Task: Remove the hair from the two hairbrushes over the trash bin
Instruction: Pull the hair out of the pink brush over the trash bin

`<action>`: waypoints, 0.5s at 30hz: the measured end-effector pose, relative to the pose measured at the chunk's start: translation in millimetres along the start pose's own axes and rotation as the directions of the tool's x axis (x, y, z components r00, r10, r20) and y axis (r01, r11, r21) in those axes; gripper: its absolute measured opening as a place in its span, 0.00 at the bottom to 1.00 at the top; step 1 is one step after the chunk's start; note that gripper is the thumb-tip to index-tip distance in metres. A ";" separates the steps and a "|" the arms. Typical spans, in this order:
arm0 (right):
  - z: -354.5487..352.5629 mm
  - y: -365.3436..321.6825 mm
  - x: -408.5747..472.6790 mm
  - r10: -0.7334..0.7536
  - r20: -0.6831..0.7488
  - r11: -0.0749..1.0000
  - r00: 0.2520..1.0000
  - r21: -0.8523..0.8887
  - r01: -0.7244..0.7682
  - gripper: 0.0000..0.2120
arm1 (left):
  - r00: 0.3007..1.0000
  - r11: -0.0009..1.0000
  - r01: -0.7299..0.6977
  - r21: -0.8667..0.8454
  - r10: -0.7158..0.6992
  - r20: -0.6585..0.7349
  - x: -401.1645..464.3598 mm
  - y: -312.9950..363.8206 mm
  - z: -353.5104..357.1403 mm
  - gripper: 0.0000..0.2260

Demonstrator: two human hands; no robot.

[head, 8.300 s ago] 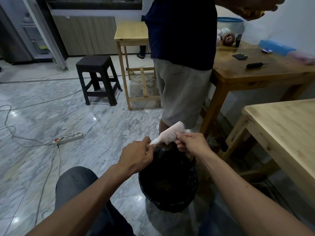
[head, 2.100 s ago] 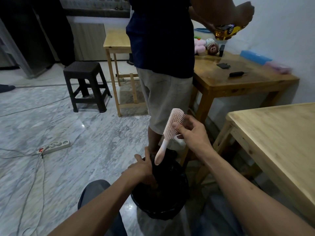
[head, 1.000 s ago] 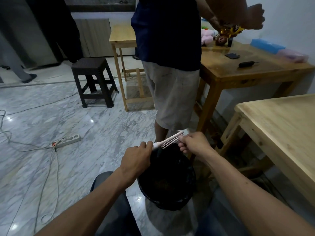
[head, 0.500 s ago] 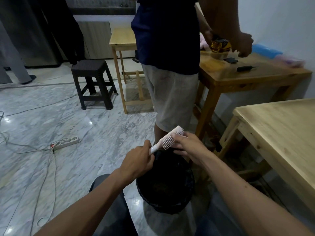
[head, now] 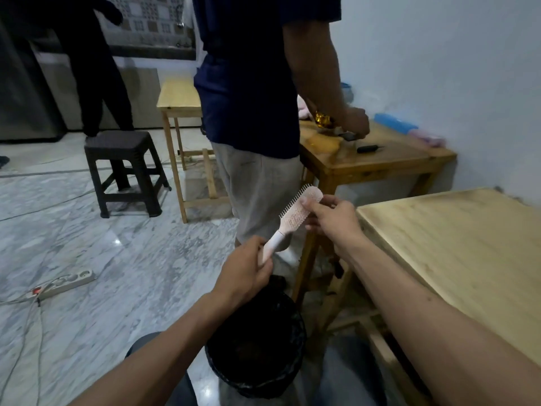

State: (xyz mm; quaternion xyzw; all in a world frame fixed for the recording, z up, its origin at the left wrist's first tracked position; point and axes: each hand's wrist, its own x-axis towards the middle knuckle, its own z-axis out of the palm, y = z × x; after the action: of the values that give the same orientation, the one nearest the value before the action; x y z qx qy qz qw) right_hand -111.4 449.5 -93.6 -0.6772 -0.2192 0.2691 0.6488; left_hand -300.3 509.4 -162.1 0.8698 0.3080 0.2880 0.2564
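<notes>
I hold a pale pink hairbrush [head: 295, 215] tilted up to the right, above and beyond the black trash bin [head: 257, 344] on the floor. My left hand [head: 244, 271] grips its handle. My right hand [head: 333, 218] pinches the brush head near the tip, thumb on the bristle pad. The bristles point left. No hair is plainly visible on it. A dark brush-like object [head: 367, 148] lies on the far table; I cannot tell what it is.
A person in a dark shirt and grey shorts [head: 257, 118] stands right behind the bin. A light wooden table [head: 468, 259] is at my right, a darker table [head: 380, 159] beyond. A black stool [head: 123, 168], power strip [head: 63, 282] and cables lie left.
Both hands have raised the brush up and away from the bin, and its head now tilts higher. The standing person's hand has lowered to the far table.
</notes>
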 end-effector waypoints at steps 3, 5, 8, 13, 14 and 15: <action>-31.3 -25.5 1.6 -0.049 -0.067 0.999 0.997 -0.003 0.049 0.17 | 0.996 0.995 -0.088 -0.047 0.088 -0.003 17.8 27.9 7.4 0.12; -56.8 -41.3 0.8 -0.071 -0.110 0.996 0.991 -0.058 0.065 0.19 | 0.983 0.983 -0.182 -0.037 0.183 0.010 29.2 48.8 15.5 0.16; -96.8 -60.0 -1.3 -0.110 -0.176 0.991 0.978 -0.094 0.094 0.17 | 0.966 0.965 -0.257 -0.047 0.258 0.022 42.1 83.2 28.8 0.20; -169.1 -82.1 -1.0 -0.160 -0.344 0.987 0.925 -0.076 0.142 0.12 | 0.922 0.922 -0.385 -0.036 0.386 0.010 58.7 151.4 53.9 0.22; -185.0 -86.0 -3.1 -0.161 -0.372 0.987 0.914 -0.080 0.142 0.10 | 0.918 0.918 -0.396 -0.031 0.397 0.013 62.4 166.0 60.9 0.22; -201.6 -89.1 -4.7 -0.163 -0.397 0.986 0.903 -0.084 0.142 0.07 | 0.912 0.912 -0.409 -0.030 0.410 0.014 65.7 180.8 68.8 0.21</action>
State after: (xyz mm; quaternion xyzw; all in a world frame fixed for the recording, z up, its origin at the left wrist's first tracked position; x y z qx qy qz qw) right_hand 20.5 298.6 -1.7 -0.7159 -0.1403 0.0664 0.6807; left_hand -142.5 413.1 -75.2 0.9143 0.1126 0.3308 0.2049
